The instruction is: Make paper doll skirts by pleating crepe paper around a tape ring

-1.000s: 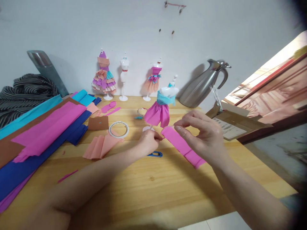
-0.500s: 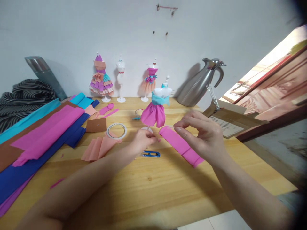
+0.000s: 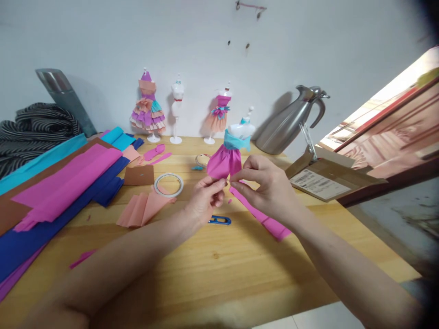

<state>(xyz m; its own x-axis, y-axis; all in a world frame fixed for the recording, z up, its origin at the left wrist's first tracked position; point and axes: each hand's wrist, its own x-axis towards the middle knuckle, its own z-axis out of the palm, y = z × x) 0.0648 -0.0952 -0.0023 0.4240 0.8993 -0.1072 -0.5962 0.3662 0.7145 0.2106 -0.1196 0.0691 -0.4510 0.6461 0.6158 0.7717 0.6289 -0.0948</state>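
A small white dress form (image 3: 242, 130) wears a turquoise paper top and a gathered pink paper skirt (image 3: 224, 162). Just under the skirt's hem, my left hand (image 3: 207, 196) is closed, thumb against fingers. My right hand (image 3: 269, 185) pinches at the hem's right side, its fingertips close to the left ones. Whatever lies between the fingers of either hand is too small to make out. A folded pink paper strip (image 3: 265, 219) lies under my right hand, partly covered. Blue thread snips (image 3: 220, 220) rest below my left hand, their blades hidden.
A tape roll (image 3: 168, 184) and pleated peach paper (image 3: 140, 210) lie left of my hands. Coloured paper sheets (image 3: 72, 183) cover the left side. Several dressed or bare forms (image 3: 148, 105) line the wall. A metal jug (image 3: 286, 123) and cardboard box (image 3: 322, 178) stand at right.
My right hand has moved left to the skirt's hem. My left hand has turned and risen slightly, so both sets of fingertips now nearly meet. The view has shifted a little.
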